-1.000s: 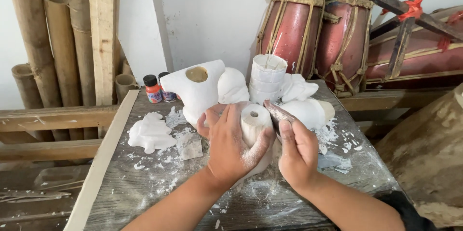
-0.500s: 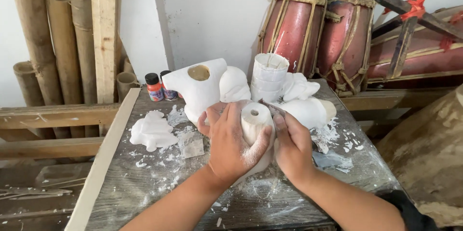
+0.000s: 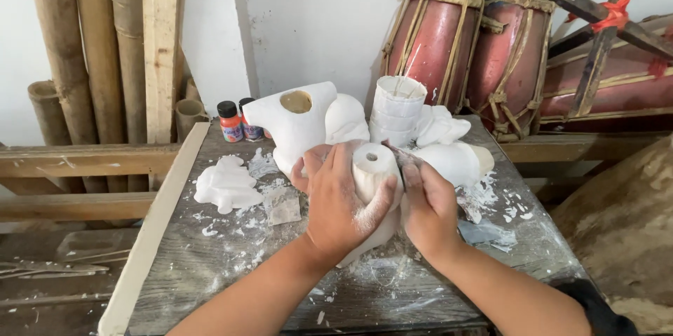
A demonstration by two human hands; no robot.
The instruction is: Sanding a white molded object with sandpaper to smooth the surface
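Note:
My left hand (image 3: pixel 341 199) wraps around a white plaster piece (image 3: pixel 371 168) with a round hole in its top, held over the grey wooden table (image 3: pixel 231 266). My right hand (image 3: pixel 429 204) presses against the piece's right side with a small dark scraping tool (image 3: pixel 401 158) pinched in its fingers, the tip at the piece's upper rim. Both hands are dusted with white powder. The lower part of the piece is hidden behind my hands.
Other white plaster parts (image 3: pixel 298 122) and a ribbed white cylinder (image 3: pixel 398 104) stand behind. A flat white cast (image 3: pixel 226 185) lies at the left, two small paint bottles (image 3: pixel 230 121) beyond it. Red drums (image 3: pixel 438 34) and bamboo poles (image 3: pixel 77 48) line the wall. White chips litter the table.
My right hand has moved in from slightly apart to press against the piece's right side, bringing the dark tool up to its rim. The left hand keeps its hold.

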